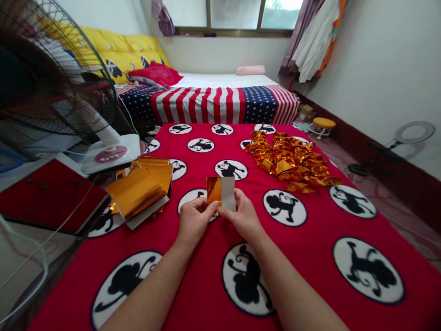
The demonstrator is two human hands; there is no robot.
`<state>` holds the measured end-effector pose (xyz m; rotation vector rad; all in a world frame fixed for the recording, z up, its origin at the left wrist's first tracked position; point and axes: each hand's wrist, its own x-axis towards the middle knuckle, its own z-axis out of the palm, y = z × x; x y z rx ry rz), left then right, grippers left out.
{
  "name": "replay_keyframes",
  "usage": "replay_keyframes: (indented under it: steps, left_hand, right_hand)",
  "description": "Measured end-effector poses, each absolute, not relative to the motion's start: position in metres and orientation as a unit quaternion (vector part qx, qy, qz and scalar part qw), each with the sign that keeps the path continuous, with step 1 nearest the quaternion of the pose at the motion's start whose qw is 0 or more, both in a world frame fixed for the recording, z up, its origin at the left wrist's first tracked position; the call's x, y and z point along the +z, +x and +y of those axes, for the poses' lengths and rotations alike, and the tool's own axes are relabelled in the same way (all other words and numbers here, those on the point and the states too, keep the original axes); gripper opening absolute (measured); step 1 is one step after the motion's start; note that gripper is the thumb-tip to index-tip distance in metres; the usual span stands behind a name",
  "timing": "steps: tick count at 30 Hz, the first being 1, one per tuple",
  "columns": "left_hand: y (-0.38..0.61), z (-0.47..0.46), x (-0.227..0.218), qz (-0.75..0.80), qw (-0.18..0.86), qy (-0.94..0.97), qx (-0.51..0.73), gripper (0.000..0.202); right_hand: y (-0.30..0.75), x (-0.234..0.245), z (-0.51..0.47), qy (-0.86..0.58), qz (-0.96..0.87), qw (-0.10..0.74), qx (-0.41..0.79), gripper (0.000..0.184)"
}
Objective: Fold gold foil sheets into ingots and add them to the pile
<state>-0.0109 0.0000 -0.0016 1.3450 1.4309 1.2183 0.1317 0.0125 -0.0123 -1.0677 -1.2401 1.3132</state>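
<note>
Both of my hands hold one small sheet of gold foil paper [228,192] above the red cloth. Its left part shows shiny gold, its right part the plain grey back. My left hand [195,216] pinches the lower left edge between thumb and fingers. At the lower right, my right hand [245,215] grips the sheet, its thumb close to the left thumb. To the left lies a stack of gold foil sheets [138,191], loosely fanned. A heap of folded gold foil pieces [291,161] rests on the far right of the cloth.
A red cloth with monkey prints [310,257] covers the surface before me. At the left stand an electric fan [110,154] and a dark red box [48,195], with a pale cable crossing. Beyond is a bed with a striped cover [206,105]; a yellow stool [324,122] stands right.
</note>
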Motion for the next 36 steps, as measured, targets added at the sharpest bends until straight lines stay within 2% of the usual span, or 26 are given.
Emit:
replay_keyframes:
  steps: [6, 10, 12, 15, 18, 20, 23, 27, 29, 33, 36]
  left_hand:
    - [-0.012, 0.002, -0.005, 0.605, 0.359, 0.557, 0.44, 0.027]
    - [-0.021, 0.008, -0.006, 0.626, 0.264, 0.619, 0.394, 0.026]
    - [-0.026, 0.011, -0.004, 0.627, 0.238, 0.638, 0.379, 0.025]
    - [-0.031, 0.014, -0.002, 0.621, 0.258, 0.647, 0.359, 0.023]
    - [-0.033, 0.016, -0.004, 0.625, 0.263, 0.654, 0.334, 0.021]
    - [-0.033, 0.016, -0.006, 0.636, 0.235, 0.664, 0.315, 0.02]
    - [-0.032, 0.013, -0.008, 0.641, 0.169, 0.683, 0.307, 0.018]
    - [-0.027, 0.008, -0.005, 0.652, 0.089, 0.684, 0.313, 0.036]
    - [-0.026, 0.007, -0.003, 0.662, 0.065, 0.679, 0.312, 0.035]
    - [-0.029, 0.008, -0.006, 0.606, 0.105, 0.734, 0.289, 0.006]
    - [-0.033, 0.01, -0.008, 0.565, 0.164, 0.756, 0.288, 0.005]
  right_hand:
    - [0.13, -0.015, 0.01, -0.506, -0.541, 0.473, 0.477, 0.051]
    - [0.131, -0.014, 0.007, -0.536, -0.558, 0.461, 0.435, 0.06]
    - [0.135, -0.015, 0.007, -0.54, -0.559, 0.478, 0.409, 0.049]
    - [0.145, -0.017, 0.009, -0.526, -0.598, 0.49, 0.355, 0.03]
    - [0.154, -0.019, 0.01, -0.498, -0.674, 0.459, 0.293, 0.037]
    - [0.157, -0.019, 0.011, -0.492, -0.708, 0.43, 0.267, 0.042]
    - [0.157, -0.017, 0.011, -0.486, -0.741, 0.393, 0.245, 0.039]
    - [0.157, -0.015, 0.011, -0.471, -0.762, 0.376, 0.236, 0.034]
    - [0.158, -0.014, 0.011, -0.463, -0.771, 0.369, 0.234, 0.034]
    - [0.159, -0.013, 0.01, -0.45, -0.787, 0.351, 0.234, 0.034]
    - [0.16, -0.01, 0.01, -0.439, -0.801, 0.331, 0.238, 0.035]
